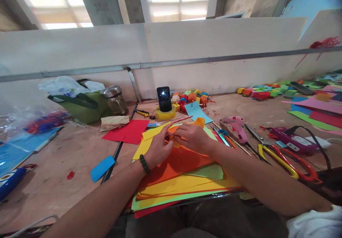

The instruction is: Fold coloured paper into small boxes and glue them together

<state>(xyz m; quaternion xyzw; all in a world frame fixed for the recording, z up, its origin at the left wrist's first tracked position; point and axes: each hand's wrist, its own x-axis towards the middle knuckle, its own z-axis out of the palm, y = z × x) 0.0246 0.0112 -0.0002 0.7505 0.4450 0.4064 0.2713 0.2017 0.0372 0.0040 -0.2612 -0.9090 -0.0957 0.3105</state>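
Observation:
Both hands work close together above a stack of coloured paper sheets (176,166), orange on top with yellow and green below. My left hand (158,147), with a dark green bead bracelet (144,163) at its wrist, has its fingers closed at a small orange paper piece (169,137). My right hand (191,137) meets it from the right, fingers bent and pinched at the same piece. Fingers hide most of that piece, so its shape is unclear. Just beyond the right hand's knuckles is a small yellow-orange folded paper piece (200,122).
Behind the stack, a phone (164,99) stands in a yellow tape roll (165,114), near small paper cubes (191,97). To the right lie a pink glue gun (237,127), scissors (278,161) and a purple power strip (296,140). A green bag (85,108) and glass jar (117,101) stand left.

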